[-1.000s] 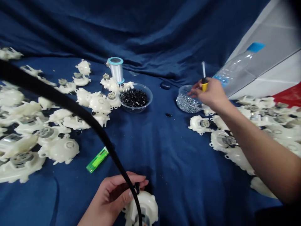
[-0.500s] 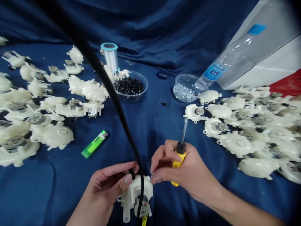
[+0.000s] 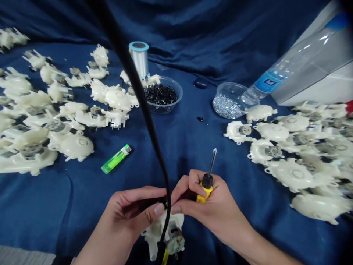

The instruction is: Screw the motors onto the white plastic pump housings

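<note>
My left hand point(image 3: 129, 217) pinches a small black plastic part point(image 3: 164, 201) between thumb and forefinger; the fingers and a cable partly hide it. Just below the fingertips is a cream plastic gearbox point(image 3: 154, 233) with a small motor point(image 3: 175, 243) on it. My right hand point(image 3: 211, 206) is closed, keeping a yellow-handled screwdriver point(image 3: 205, 193) tucked in the palm with its shaft pointing away from me. Its thumb and forefinger meet at the black part, close to my left fingertips. Whatever tiny piece they pinch there is hidden.
A black cable point(image 3: 146, 114) crosses the view. Cream gearboxes lie in groups at left point(image 3: 73, 143) and right point(image 3: 292, 175). Behind are a tub of black parts point(image 3: 179, 97), a tub of screws point(image 3: 220, 86), a wire spool point(image 3: 141, 62), a bottle point(image 3: 292, 62) and a green lighter point(image 3: 116, 159).
My right fingertips, earlier apart from the left ones with a small silvery glint between them, have moved left to meet at the black part. The whole view has shifted slightly.
</note>
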The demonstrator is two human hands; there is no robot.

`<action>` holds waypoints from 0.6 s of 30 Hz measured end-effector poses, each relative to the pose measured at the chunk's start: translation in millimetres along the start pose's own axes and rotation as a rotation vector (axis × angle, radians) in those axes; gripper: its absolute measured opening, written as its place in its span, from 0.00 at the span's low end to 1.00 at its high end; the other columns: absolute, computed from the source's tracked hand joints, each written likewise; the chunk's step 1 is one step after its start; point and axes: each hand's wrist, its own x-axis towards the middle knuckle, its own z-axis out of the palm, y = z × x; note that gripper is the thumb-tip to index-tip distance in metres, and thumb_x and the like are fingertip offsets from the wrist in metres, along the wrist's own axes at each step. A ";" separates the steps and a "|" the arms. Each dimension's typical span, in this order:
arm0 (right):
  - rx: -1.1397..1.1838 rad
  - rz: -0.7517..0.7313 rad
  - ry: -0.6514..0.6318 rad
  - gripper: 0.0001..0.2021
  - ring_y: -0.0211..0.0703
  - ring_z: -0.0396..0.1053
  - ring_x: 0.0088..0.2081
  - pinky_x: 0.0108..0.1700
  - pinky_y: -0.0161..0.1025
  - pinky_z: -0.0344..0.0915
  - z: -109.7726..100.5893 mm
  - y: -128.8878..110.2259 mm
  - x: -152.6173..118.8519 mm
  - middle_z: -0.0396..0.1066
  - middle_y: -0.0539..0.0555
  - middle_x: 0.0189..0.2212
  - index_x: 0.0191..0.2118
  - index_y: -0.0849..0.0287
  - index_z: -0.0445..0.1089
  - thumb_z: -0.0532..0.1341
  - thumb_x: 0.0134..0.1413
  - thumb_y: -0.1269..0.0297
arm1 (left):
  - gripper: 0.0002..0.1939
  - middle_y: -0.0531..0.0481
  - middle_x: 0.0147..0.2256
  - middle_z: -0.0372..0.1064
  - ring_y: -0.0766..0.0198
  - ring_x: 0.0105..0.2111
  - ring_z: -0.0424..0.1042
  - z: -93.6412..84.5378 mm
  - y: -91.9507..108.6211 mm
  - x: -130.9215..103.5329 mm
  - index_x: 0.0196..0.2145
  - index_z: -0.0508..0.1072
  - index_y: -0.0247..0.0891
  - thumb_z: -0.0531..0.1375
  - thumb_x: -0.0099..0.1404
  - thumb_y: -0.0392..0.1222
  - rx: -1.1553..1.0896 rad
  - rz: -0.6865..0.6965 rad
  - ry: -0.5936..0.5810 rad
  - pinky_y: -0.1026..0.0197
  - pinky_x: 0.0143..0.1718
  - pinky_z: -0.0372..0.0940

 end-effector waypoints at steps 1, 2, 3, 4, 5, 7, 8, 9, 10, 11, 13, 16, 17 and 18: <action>0.019 0.002 -0.015 0.21 0.36 0.73 0.28 0.33 0.33 0.70 -0.4 0.1 0.2 0.78 0.47 0.26 0.19 0.56 0.58 0.73 0.40 0.79 | 0.16 0.50 0.32 0.84 0.63 0.31 0.82 0.5 0.6 -0.1 0.31 0.85 0.48 0.78 0.43 0.52 0.001 0.001 -0.004 0.70 0.32 0.74; 0.036 0.005 -0.031 0.20 0.36 0.73 0.28 0.33 0.33 0.70 -0.5 0.2 0.4 0.78 0.48 0.26 0.19 0.56 0.60 0.73 0.41 0.78 | 0.16 0.50 0.32 0.84 0.63 0.30 0.82 1.2 1.4 0.2 0.31 0.85 0.48 0.78 0.43 0.52 0.004 -0.003 -0.007 0.70 0.31 0.74; 0.048 0.011 -0.042 0.19 0.36 0.73 0.28 0.33 0.33 0.70 -0.5 0.3 0.5 0.78 0.48 0.26 0.20 0.57 0.61 0.73 0.41 0.78 | 0.16 0.50 0.31 0.84 0.64 0.29 0.81 1.8 2.2 0.7 0.31 0.85 0.48 0.78 0.43 0.52 0.005 -0.003 -0.009 0.70 0.31 0.74; 0.053 0.020 -0.043 0.19 0.37 0.74 0.28 0.33 0.34 0.70 -0.3 0.5 0.6 0.78 0.48 0.26 0.20 0.57 0.61 0.73 0.41 0.77 | 0.16 0.50 0.30 0.84 0.64 0.28 0.81 2.3 3.1 1.4 0.30 0.85 0.48 0.78 0.43 0.51 0.004 -0.002 -0.008 0.70 0.30 0.74; 0.051 0.026 -0.034 0.20 0.37 0.74 0.29 0.33 0.34 0.70 0.1 0.8 0.8 0.78 0.47 0.26 0.20 0.56 0.60 0.73 0.41 0.77 | 0.16 0.50 0.29 0.83 0.64 0.28 0.81 2.5 3.8 2.4 0.30 0.85 0.47 0.78 0.42 0.51 0.006 -0.001 -0.010 0.71 0.29 0.73; 0.059 0.033 -0.008 0.23 0.37 0.74 0.28 0.32 0.33 0.70 1.1 1.8 1.3 0.78 0.47 0.26 0.20 0.56 0.55 0.73 0.39 0.79 | 0.16 0.50 0.29 0.83 0.64 0.28 0.81 1.8 4.1 4.8 0.29 0.85 0.46 0.79 0.41 0.51 0.006 -0.003 -0.013 0.70 0.30 0.73; 0.073 0.038 -0.003 0.25 0.37 0.74 0.28 0.32 0.33 0.70 1.7 2.4 1.6 0.77 0.47 0.26 0.20 0.56 0.53 0.73 0.38 0.79 | 0.17 0.49 0.29 0.83 0.63 0.28 0.81 0.9 3.5 6.1 0.29 0.85 0.45 0.79 0.40 0.51 0.007 -0.012 -0.014 0.69 0.31 0.73; 0.090 0.039 -0.003 0.27 0.37 0.73 0.28 0.31 0.33 0.69 2.2 3.1 1.9 0.77 0.47 0.26 0.21 0.55 0.51 0.73 0.38 0.80 | 0.18 0.48 0.29 0.83 0.63 0.29 0.80 -0.3 2.5 7.2 0.30 0.85 0.44 0.79 0.40 0.51 0.007 -0.024 -0.009 0.69 0.32 0.74; 0.105 0.038 -0.004 0.28 0.36 0.73 0.27 0.31 0.32 0.69 2.5 3.9 2.1 0.77 0.47 0.26 0.21 0.55 0.49 0.73 0.37 0.80 | 0.19 0.48 0.30 0.83 0.63 0.29 0.80 -1.5 0.9 8.3 0.30 0.85 0.44 0.79 0.40 0.50 0.007 -0.035 -0.007 0.68 0.32 0.73; 0.113 0.038 -0.003 0.29 0.36 0.72 0.27 0.30 0.32 0.69 2.8 4.8 2.2 0.77 0.47 0.26 0.22 0.55 0.48 0.73 0.36 0.80 | 0.19 0.48 0.30 0.83 0.63 0.29 0.80 -2.5 -1.2 9.2 0.31 0.85 0.43 0.79 0.41 0.50 0.007 -0.045 -0.008 0.68 0.31 0.73; 0.092 0.034 0.009 0.29 0.35 0.71 0.27 0.30 0.33 0.69 2.8 6.9 2.2 0.76 0.47 0.27 0.22 0.55 0.49 0.74 0.35 0.80 | 0.18 0.48 0.30 0.83 0.63 0.28 0.78 -3.4 -6.5 9.9 0.33 0.84 0.43 0.78 0.43 0.49 -0.002 -0.055 -0.042 0.67 0.31 0.72; 0.078 0.043 0.013 0.29 0.35 0.70 0.27 0.31 0.33 0.69 2.7 10.2 1.5 0.75 0.46 0.26 0.21 0.55 0.49 0.74 0.35 0.79 | 0.15 0.52 0.32 0.81 0.65 0.30 0.76 -1.5 -16.2 7.1 0.36 0.83 0.46 0.76 0.50 0.49 -0.080 -0.020 -0.095 0.67 0.33 0.71; 0.086 0.050 0.011 0.29 0.35 0.70 0.27 0.31 0.32 0.68 2.7 11.1 1.3 0.75 0.46 0.26 0.21 0.56 0.48 0.74 0.35 0.79 | 0.14 0.53 0.33 0.80 0.66 0.31 0.75 -0.4 -19.4 5.0 0.37 0.83 0.47 0.75 0.52 0.50 -0.115 -0.009 -0.113 0.68 0.34 0.70; 0.097 0.060 0.012 0.29 0.34 0.69 0.27 0.30 0.32 0.67 2.7 11.9 1.0 0.74 0.46 0.25 0.21 0.56 0.49 0.74 0.35 0.80 | 0.13 0.53 0.34 0.79 0.67 0.31 0.74 0.9 -22.5 2.7 0.37 0.82 0.48 0.74 0.54 0.51 -0.147 -0.007 -0.135 0.68 0.34 0.69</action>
